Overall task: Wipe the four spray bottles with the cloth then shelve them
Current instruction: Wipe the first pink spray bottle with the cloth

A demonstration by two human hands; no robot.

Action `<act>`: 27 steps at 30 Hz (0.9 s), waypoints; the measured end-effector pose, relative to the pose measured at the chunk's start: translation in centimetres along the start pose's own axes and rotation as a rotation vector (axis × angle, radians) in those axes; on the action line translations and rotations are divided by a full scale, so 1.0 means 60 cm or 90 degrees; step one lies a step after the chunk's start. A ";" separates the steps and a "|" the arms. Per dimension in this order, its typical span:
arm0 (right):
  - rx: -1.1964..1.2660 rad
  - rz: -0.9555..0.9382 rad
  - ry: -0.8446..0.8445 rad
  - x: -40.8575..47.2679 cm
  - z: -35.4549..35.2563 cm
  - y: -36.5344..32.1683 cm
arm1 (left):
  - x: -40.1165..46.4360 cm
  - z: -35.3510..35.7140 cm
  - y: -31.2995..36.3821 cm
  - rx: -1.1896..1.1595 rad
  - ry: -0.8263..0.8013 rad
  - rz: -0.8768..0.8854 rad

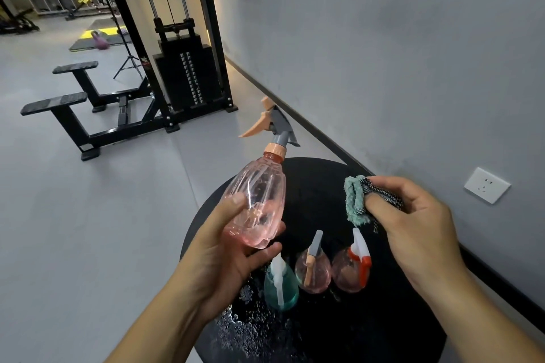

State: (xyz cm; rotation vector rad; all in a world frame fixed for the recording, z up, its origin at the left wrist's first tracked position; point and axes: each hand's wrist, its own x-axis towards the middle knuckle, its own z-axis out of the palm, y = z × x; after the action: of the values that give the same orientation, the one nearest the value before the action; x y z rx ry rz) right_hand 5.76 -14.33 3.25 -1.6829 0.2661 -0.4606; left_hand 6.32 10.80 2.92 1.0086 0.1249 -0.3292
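**Clerk:** Forearms first, entering from the bottom edge. Left hand, centre of frame: what does the grip hold?

**Checker:** Pink spray bottle, clear plastic, tilted with its grey and peach trigger head toward upper right. Thumb lies on the near side of the body, fingers curl under the base. Grip clamped on it, lifted above the surface.

**Clerk:** Right hand, centre right?

**Checker:** Cloth, teal with a dark checked part, bunched and pinched between thumb and fingers. Held apart from the pink spray bottle, to its right, not touching.

**Clerk:** Items standing below the hands?

**Checker:** Three, in a row on the round black surface, lower centre. Teal bottle, white trigger, leftmost, just below the left hand's fingers. Second pink bottle, grey and peach trigger, middle. Third pink bottle, white and red trigger, rightmost, beneath the cloth.

**Clerk:** Surface condition?

**Checker:** Water droplets at lower left of the surface.

**Clerk:** Surroundings?

**Checker:** Weight machine, upper left; wall socket, right.
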 end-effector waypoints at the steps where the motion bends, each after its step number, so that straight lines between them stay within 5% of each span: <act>1: 0.001 -0.001 -0.001 0.000 0.000 0.000 | 0.001 -0.001 0.001 0.001 0.006 0.006; 10: 0.011 -0.004 -0.008 -0.001 0.002 -0.001 | 0.003 -0.003 -0.002 0.002 0.037 -0.020; 27: -0.003 -0.005 -0.016 -0.001 0.002 -0.002 | -0.003 0.005 -0.004 -0.087 -0.125 -0.017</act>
State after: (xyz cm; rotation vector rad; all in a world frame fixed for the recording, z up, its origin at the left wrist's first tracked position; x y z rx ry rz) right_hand 5.73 -14.19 3.36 -1.6944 0.2423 -0.4451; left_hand 6.06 10.46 2.91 0.8358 -0.0160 -0.4368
